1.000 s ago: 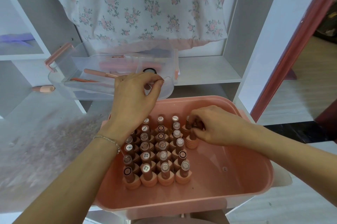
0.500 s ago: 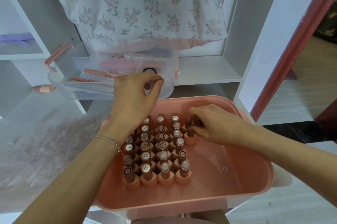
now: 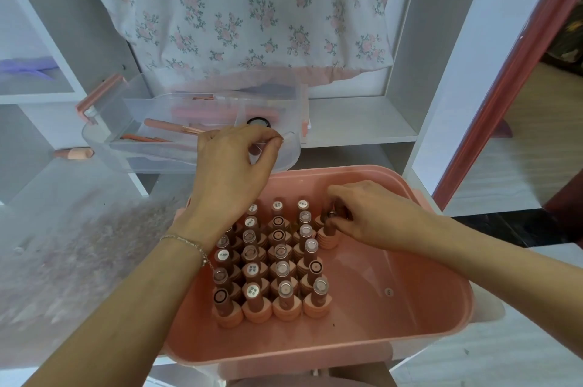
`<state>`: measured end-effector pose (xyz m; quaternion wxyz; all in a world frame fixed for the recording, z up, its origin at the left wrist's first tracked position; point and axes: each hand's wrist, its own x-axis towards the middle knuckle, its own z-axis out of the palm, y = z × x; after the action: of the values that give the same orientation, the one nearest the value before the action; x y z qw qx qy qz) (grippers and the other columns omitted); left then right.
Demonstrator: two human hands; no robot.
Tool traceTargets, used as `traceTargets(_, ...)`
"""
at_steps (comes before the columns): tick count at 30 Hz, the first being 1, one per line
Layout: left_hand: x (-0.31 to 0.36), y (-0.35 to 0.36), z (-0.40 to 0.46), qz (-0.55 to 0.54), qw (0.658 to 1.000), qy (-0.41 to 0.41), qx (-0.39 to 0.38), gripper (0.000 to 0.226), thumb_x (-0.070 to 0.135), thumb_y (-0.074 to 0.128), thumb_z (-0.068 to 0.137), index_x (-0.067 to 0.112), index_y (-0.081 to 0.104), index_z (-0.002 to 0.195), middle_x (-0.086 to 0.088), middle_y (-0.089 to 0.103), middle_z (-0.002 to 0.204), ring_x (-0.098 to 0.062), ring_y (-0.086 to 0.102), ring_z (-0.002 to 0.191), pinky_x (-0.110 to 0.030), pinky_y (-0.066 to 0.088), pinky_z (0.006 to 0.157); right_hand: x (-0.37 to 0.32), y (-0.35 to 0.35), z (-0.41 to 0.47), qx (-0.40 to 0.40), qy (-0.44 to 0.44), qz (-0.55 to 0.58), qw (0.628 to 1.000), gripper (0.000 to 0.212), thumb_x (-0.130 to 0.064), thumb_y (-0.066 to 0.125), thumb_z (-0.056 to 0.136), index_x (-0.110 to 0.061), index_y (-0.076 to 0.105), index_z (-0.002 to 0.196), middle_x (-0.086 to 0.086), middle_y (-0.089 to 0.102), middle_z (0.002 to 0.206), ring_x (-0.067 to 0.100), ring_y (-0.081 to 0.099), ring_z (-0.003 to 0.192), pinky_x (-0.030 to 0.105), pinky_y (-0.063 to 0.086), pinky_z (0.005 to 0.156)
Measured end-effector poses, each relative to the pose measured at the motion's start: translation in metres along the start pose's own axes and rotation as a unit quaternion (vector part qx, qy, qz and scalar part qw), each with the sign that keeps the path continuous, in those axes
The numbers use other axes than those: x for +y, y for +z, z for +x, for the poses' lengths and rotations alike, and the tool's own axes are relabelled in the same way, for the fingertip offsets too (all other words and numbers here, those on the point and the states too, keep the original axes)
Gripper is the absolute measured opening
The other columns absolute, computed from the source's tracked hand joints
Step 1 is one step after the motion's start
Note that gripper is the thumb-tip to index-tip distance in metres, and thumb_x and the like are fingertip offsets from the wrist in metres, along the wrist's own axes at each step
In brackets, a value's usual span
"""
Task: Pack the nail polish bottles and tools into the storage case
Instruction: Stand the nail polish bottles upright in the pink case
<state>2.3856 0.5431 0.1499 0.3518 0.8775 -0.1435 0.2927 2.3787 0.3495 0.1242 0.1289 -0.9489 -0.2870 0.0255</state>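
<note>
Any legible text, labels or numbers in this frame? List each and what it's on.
None can be read.
White stickers on caps of the peach-based nail polish bottles: dark marks, too small and blurred to read.
Small round mark on the floor of the pink plastic storage case: too small to read.
Clear plastic tray and floral fabric: no text visible.
</note>
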Motion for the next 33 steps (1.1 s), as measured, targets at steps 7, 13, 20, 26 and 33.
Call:
traceTargets(7, 0.001, 0.000, 0.000, 0.006, 1.000, 0.001, 0.000, 0.018, 0.024, 0.055, 0.085, 0.017, 0.071, 0.083, 0.012, 0.062, 0.076, -0.015, 0.060, 0.073, -0.053, 0.043, 0.088, 0.000, -0.001, -0.002, 0.000, -0.005, -0.006, 1.000, 0.013, -0.025, 0.055, 0.087, -0.015, 0.054, 0.094, -0.006, 0.053, 0.083, 0.011, 0.047, 0.076, 0.030, 0.044, 0.072)
traceTargets(13, 0.000, 0.002, 0.000, 0.007, 1.000, 0.002, -0.003, 0.018, 0.024, 0.055, 0.085, 0.016, 0.071, 0.083, 0.009, 0.065, 0.076, -0.016, 0.061, 0.073, -0.053, 0.044, 0.085, -0.001, -0.005, -0.005, 0.071, -0.020, -0.020, 0.997, 0.020, -0.034, 0.054, 0.084, -0.024, 0.057, 0.101, -0.020, 0.043, 0.071, 0.006, 0.047, 0.073, 0.030, 0.045, 0.071)
traceTargets(20, 0.004, 0.000, 0.002, -0.001, 1.000, -0.008, 0.017, 0.014, 0.015, 0.058, 0.087, 0.011, 0.069, 0.094, 0.008, 0.064, 0.088, -0.013, 0.061, 0.083, -0.023, 0.043, 0.084, -0.018, -0.014, -0.002, 0.152, -0.039, 0.020, 0.987, 0.024, -0.027, 0.051, 0.089, -0.022, 0.060, 0.110, -0.011, 0.060, 0.103, 0.003, 0.050, 0.096, 0.018, 0.038, 0.078)
traceTargets(26, -0.001, -0.060, 0.021, 0.094, 0.994, 0.056, 0.014, 0.019, 0.020, 0.056, 0.088, 0.010, 0.069, 0.098, -0.005, 0.068, 0.095, -0.022, 0.062, 0.088, -0.026, 0.042, 0.081, -0.059, -0.038, 0.016, 0.207, -0.095, 0.053, 0.972, 0.030, -0.023, 0.046, 0.088, -0.015, 0.061, 0.113, -0.002, 0.063, 0.107, 0.006, 0.054, 0.096, 0.018, 0.039, 0.087)
traceTargets(33, -0.075, -0.160, -0.004, 0.169, 0.978, -0.084, 0.093, 0.012, 0.016, 0.059, 0.087, 0.017, 0.068, 0.094, 0.000, 0.068, 0.094, -0.021, 0.061, 0.086, -0.028, 0.040, 0.072, -0.138, -0.043, 0.065, 0.198, -0.205, 0.049, 0.957, 0.024, -0.015, 0.049, 0.089, -0.012, 0.061, 0.111, 0.003, 0.062, 0.110, 0.022, 0.056, 0.105, 0.030, 0.041, 0.088)
